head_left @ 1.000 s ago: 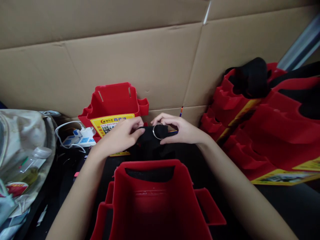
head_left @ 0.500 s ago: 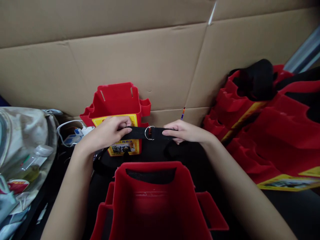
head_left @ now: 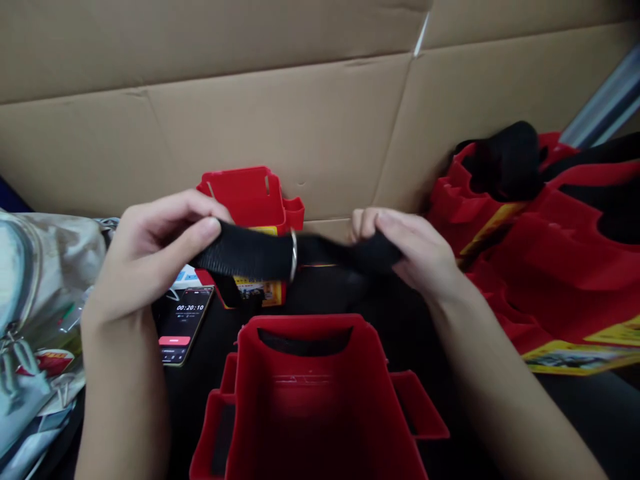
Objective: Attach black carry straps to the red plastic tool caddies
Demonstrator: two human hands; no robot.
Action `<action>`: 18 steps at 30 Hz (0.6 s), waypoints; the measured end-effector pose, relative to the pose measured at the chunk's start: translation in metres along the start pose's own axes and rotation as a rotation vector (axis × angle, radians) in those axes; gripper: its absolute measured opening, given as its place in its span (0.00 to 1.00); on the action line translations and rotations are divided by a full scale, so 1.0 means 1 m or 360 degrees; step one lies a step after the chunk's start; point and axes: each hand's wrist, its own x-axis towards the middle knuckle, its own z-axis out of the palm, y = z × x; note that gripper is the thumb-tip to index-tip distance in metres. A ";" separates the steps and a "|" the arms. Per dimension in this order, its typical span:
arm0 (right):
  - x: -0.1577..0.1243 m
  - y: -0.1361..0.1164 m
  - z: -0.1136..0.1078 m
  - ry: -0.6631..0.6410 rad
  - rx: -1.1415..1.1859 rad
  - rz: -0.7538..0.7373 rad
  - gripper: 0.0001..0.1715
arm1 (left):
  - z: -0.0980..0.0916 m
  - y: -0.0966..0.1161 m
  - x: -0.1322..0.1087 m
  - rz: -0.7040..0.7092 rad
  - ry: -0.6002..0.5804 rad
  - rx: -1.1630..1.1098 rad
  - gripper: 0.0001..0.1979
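Observation:
A black webbing strap stretches between my two hands, with a metal ring around its middle. My left hand pinches one side of the strap between thumb and fingers. On the other side, my right hand grips it, and the strap is twisted and blurred near those fingers. Below the strap, close to me, a red plastic box stands with its top open and a curved slot in its far wall. A second red box with a yellow label is behind the strap, partly hidden by it.
Several red boxes with black straps are stacked at the right. A lit phone lies on the black surface beside my left wrist. A pale bag sits at the left. Cardboard forms the back wall.
Both hands have risen and come nearer to me, my right hand also shifting right. The strap, flat before, is now twisted on its right part. The phone has come into view.

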 end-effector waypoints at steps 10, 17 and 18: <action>-0.057 -0.061 0.015 -0.0754 -0.0462 -0.0143 0.08 | 0.005 0.026 -0.036 -0.0038 -0.0932 0.0325 0.11; -0.077 -0.050 0.000 -0.0081 -0.0772 0.0352 0.08 | -0.029 -0.028 -0.096 -0.1295 -0.0349 0.0274 0.18; -0.072 -0.049 0.005 -0.0105 -0.0759 0.0415 0.11 | -0.023 -0.038 -0.099 -0.1497 -0.0363 0.0056 0.20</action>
